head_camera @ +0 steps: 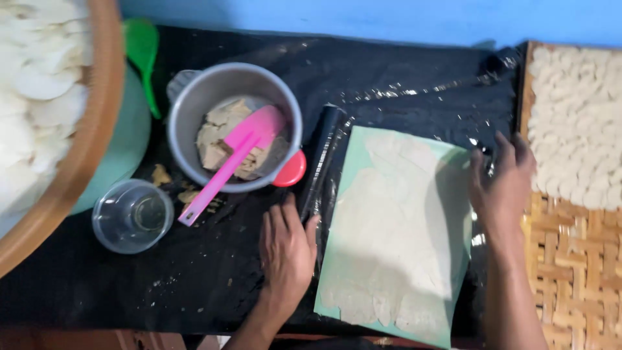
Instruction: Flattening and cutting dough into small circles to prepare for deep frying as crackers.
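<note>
Pressing flat, open left hand [287, 249] on clear plastic sheet [327, 162] beside dough-covered green board [395, 233]; open right hand [502, 188] steadying the far edge, gripping nothing, keeping it taut.

Pink spatula [228, 162], perhaps pale-green board [395, 233]

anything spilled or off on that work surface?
Small spill: tan dough crumbs lie on the black sheet between the metal pot and the glass, under the pink spatula. The dough sheet has ragged edges at its near end.
</note>
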